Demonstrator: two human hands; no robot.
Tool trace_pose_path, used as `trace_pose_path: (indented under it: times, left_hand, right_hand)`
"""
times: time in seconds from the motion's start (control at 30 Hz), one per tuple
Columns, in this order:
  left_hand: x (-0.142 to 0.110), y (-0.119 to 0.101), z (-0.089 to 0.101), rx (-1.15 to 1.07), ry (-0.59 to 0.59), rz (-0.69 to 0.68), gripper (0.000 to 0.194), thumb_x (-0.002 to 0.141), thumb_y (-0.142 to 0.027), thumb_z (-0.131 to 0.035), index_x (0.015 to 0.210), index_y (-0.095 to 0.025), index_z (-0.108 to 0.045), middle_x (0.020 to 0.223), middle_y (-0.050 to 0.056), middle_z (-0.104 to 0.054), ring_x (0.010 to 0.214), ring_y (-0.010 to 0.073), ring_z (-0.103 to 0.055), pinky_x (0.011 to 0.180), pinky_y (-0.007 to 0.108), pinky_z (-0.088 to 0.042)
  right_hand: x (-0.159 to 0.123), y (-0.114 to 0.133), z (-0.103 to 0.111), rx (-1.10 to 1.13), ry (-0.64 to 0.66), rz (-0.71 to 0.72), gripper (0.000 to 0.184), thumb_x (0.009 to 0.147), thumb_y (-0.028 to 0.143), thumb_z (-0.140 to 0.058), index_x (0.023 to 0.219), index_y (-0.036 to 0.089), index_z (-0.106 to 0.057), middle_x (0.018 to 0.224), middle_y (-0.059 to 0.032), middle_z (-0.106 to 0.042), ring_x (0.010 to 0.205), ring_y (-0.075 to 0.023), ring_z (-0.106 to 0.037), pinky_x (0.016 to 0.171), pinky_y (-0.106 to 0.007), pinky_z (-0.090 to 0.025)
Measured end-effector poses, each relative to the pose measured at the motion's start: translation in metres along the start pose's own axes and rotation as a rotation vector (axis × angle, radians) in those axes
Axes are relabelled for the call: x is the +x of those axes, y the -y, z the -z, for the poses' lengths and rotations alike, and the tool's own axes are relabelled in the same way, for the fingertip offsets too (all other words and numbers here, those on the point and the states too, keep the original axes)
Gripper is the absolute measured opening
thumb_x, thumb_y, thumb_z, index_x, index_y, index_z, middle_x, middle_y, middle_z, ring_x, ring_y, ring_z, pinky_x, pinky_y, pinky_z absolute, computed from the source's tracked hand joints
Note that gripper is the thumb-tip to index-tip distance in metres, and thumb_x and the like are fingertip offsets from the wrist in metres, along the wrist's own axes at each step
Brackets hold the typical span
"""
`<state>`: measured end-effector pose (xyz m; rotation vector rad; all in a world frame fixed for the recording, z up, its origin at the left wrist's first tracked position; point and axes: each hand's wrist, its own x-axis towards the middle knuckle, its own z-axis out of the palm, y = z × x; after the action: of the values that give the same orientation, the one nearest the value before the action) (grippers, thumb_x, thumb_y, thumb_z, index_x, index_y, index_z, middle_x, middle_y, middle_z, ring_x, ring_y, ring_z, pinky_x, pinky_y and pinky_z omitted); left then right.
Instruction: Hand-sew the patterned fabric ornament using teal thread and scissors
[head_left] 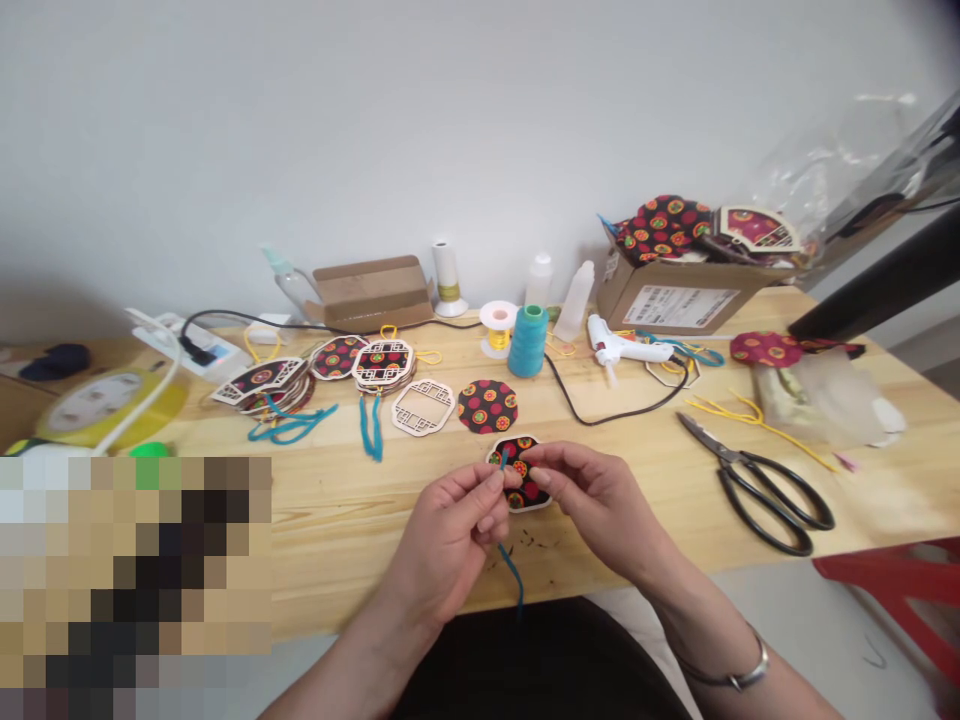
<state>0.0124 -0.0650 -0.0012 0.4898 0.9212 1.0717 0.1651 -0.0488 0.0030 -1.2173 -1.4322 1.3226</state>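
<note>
A teal cord (511,572) is pinched between the thumb and fingers of my left hand (461,515). Its short end sticks up above the fingertips, and the rest hangs down past the table's front edge. Beneath my fingertips lies an octagonal piece with dark flowered fabric (525,500) and a pale wooden rim. My right hand (604,495) is at the right side of this piece, thumb and forefinger drawn close together over the fabric. Whatever may be between those fingertips is too small to make out.
Behind my hands lie a fabric disc (487,407), an openwork wooden frame (423,408) and finished ornaments (383,364). A teal thread cone (528,342) and glue gun (626,345) stand farther back. Black-handled scissors (757,485) lie right; a full cardboard box (667,295) stands behind.
</note>
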Motion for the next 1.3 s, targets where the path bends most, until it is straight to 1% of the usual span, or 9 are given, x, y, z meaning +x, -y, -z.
trace_pose_path:
  times: [0.17, 0.3, 0.43, 0.53, 0.63, 0.77, 0.87, 1.03, 1.3]
  left_hand:
    - [0.001, 0.000, 0.000, 0.001, -0.009, -0.012, 0.012, 0.071, -0.020, -0.071, 0.074, -0.009, -0.071, 0.053, -0.003, -0.044, 0.047, 0.0037, -0.030, 0.045, 0.018, -0.027]
    - [0.002, 0.000, 0.001, -0.006, -0.030, -0.027, 0.012, 0.072, -0.021, -0.071, 0.073, -0.009, -0.071, 0.054, -0.002, -0.046, 0.046, 0.0033, -0.030, 0.045, 0.017, -0.028]
    - [0.002, -0.001, 0.003, -0.030, -0.073, -0.054, 0.011, 0.071, -0.018, -0.071, 0.073, -0.008, -0.071, 0.061, 0.000, -0.052, 0.046, 0.0019, -0.031, 0.045, 0.017, -0.028]
    - [0.002, -0.002, 0.003, -0.058, -0.100, -0.062, 0.012, 0.070, -0.018, -0.073, 0.075, -0.007, -0.071, 0.060, 0.000, -0.051, 0.047, 0.0019, -0.033, 0.044, 0.015, -0.028]
    - [0.002, -0.001, 0.002, -0.080, -0.106, -0.041, 0.012, 0.070, -0.018, -0.073, 0.075, -0.007, -0.071, 0.060, 0.000, -0.052, 0.047, 0.0014, -0.032, 0.043, 0.015, -0.027]
    - [0.002, 0.001, 0.000, -0.108, -0.121, 0.002, 0.010, 0.069, -0.016, -0.073, 0.073, -0.006, -0.070, 0.073, 0.006, -0.062, 0.047, 0.0004, -0.034, 0.042, 0.014, -0.025]
    - [0.001, 0.003, -0.001, -0.138, -0.081, 0.066, 0.010, 0.072, -0.016, -0.071, 0.072, -0.007, -0.069, 0.080, 0.008, -0.064, 0.047, -0.0002, -0.034, 0.042, 0.014, -0.025]
    - [0.000, 0.003, 0.002, -0.164, 0.001, 0.106, 0.011, 0.075, -0.018, -0.069, 0.071, -0.008, -0.067, 0.053, -0.004, -0.044, 0.045, 0.0017, -0.031, 0.042, 0.014, -0.021]
    - [0.002, 0.001, 0.006, -0.149, -0.028, 0.100, 0.011, 0.075, -0.015, -0.067, 0.078, -0.005, -0.070, 0.049, -0.004, -0.045, 0.044, 0.0015, -0.029, 0.041, 0.014, -0.021]
  right_hand:
    - [0.000, -0.001, 0.003, -0.105, -0.017, -0.014, 0.013, 0.076, 0.026, -0.062, 0.070, 0.017, -0.068, 0.068, -0.0019, -0.068, 0.065, -0.0139, -0.061, 0.060, -0.025, -0.049]
    - [0.000, 0.000, 0.007, -0.111, -0.070, -0.058, 0.017, 0.074, 0.031, -0.064, 0.067, 0.016, -0.069, 0.062, -0.0021, -0.068, 0.057, -0.0130, -0.058, 0.054, -0.024, -0.046]
    - [0.002, 0.001, 0.014, -0.111, -0.167, -0.087, 0.019, 0.073, 0.034, -0.065, 0.068, 0.016, -0.071, 0.064, -0.0038, -0.070, 0.056, -0.0145, -0.059, 0.054, -0.025, -0.047]
    - [0.002, 0.004, 0.016, -0.143, -0.308, -0.065, 0.018, 0.073, 0.034, -0.066, 0.069, 0.017, -0.072, 0.063, -0.0034, -0.070, 0.053, -0.0149, -0.059, 0.050, -0.025, -0.046]
    - [-0.001, 0.011, 0.013, -0.225, -0.489, 0.025, 0.015, 0.074, 0.031, -0.066, 0.070, 0.018, -0.071, 0.061, -0.0028, -0.069, 0.051, -0.0150, -0.058, 0.047, -0.025, -0.045]
    - [-0.008, 0.016, 0.000, -0.442, -0.661, 0.297, 0.011, 0.080, 0.024, -0.061, 0.078, 0.019, -0.070, 0.064, -0.0028, -0.069, 0.051, -0.0131, -0.057, 0.049, -0.025, -0.045]
    - [-0.013, 0.009, -0.013, -0.662, -0.573, 0.518, 0.010, 0.081, 0.016, -0.059, 0.083, 0.017, -0.069, 0.059, -0.0030, -0.065, 0.050, -0.0122, -0.055, 0.050, -0.025, -0.042]
    - [-0.017, -0.012, -0.026, -0.835, -0.375, 0.771, 0.015, 0.082, 0.011, -0.058, 0.095, 0.014, -0.066, 0.057, -0.0014, -0.059, 0.053, -0.0125, -0.050, 0.051, -0.026, -0.037]
    - [-0.023, -0.018, -0.026, -0.897, -0.253, 0.789, 0.013, 0.085, 0.011, -0.054, 0.093, 0.014, -0.064, 0.058, -0.0006, -0.055, 0.055, -0.0129, -0.044, 0.051, -0.027, -0.032]
